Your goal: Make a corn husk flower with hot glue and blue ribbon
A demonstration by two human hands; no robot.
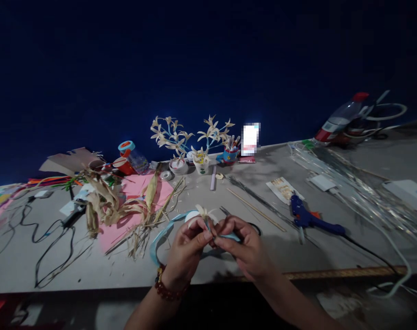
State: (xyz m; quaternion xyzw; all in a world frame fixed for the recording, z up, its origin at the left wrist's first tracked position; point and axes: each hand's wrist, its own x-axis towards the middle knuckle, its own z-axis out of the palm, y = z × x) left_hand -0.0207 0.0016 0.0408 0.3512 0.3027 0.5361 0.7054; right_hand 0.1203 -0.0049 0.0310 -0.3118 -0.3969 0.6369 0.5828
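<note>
A bracelet (169, 294) of round, reddish-brown beads is circling the left wrist (172, 278), and from where I'm standing its strands are looking doubled up. Toward one side, a few yellow-amber and darker beads are breaking up the red. Both forearms are showing bare, and the right wrist (263, 274) is going unadorned. Slim fingers are tapering from the left hand (188, 243) and the right hand (244, 245), their finer details blurring in the dim light.
</note>
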